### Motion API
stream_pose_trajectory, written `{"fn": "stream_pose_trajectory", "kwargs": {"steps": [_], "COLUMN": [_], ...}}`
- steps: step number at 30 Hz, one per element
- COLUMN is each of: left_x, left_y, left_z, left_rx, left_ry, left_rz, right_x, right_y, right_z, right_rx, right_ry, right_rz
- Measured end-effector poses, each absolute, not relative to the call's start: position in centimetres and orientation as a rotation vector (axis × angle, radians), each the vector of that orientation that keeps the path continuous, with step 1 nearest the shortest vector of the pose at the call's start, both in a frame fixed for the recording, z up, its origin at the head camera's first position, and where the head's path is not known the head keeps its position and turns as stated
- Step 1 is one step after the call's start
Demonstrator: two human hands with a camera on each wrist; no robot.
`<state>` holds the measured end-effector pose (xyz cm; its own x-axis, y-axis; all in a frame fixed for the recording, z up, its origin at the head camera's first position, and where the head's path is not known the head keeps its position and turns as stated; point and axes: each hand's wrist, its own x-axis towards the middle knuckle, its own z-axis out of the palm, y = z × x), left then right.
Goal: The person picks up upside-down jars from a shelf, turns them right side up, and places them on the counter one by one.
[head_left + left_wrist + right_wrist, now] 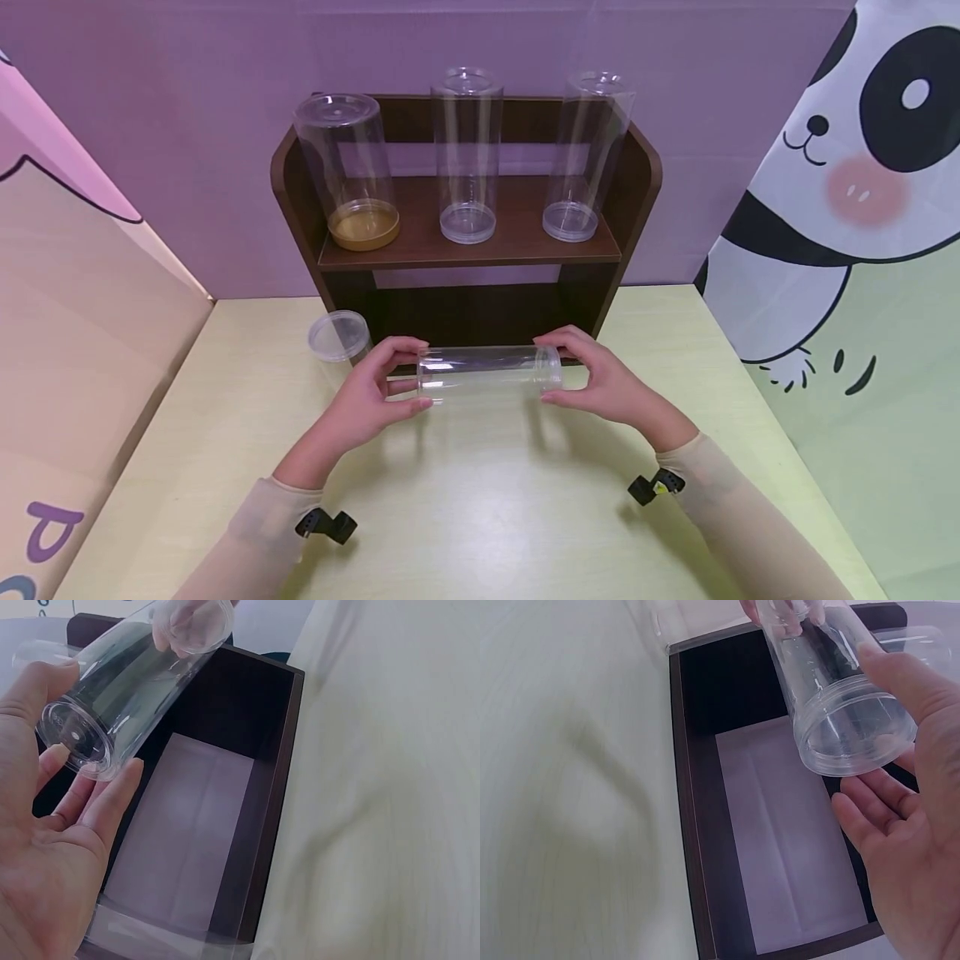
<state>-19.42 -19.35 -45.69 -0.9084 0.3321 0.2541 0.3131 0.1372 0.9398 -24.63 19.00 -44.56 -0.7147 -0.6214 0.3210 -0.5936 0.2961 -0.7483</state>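
A clear plastic jar (480, 370) lies level in the air between both hands, above the table in front of the shelf. My left hand (371, 392) grips its closed base end, thumb on one side and fingers on the other, as the left wrist view shows. At the opposite end my right hand (596, 379) holds the jar by its clear lid (855, 735). In the right wrist view the thumb lies along the jar's side and the fingers curve beneath the lid. The jar looks empty.
The dark brown wooden shelf (502, 257) carries an upside-down jar with a gold lid (363, 225) and two slimmer upside-down jars, a middle jar (467, 167) and a right jar (588, 158). A short lidded clear container (337, 336) stands on the table (480, 517) by the shelf's left foot.
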Motion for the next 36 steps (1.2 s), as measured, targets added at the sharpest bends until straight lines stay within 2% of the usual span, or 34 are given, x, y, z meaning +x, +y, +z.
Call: {"fn": "stream_pose_trajectory", "kwargs": {"steps": [22,36], "left_x": [-19.2,-19.4], "left_y": [-19.8,-19.2], "left_z": [-46.6,-47.4], "left_rx": [0.658,0.682], "left_ry": [2.288,2.367], "left_rz": [2.024,1.936], "right_x": [-24.3,-24.6], "right_y": [19.3,19.2], "right_z": [-44.4,-44.4], "right_rx": [-1.018,-1.13], "right_ry": [2.325,2.181], "right_rz": [-1.565,-1.791]}}
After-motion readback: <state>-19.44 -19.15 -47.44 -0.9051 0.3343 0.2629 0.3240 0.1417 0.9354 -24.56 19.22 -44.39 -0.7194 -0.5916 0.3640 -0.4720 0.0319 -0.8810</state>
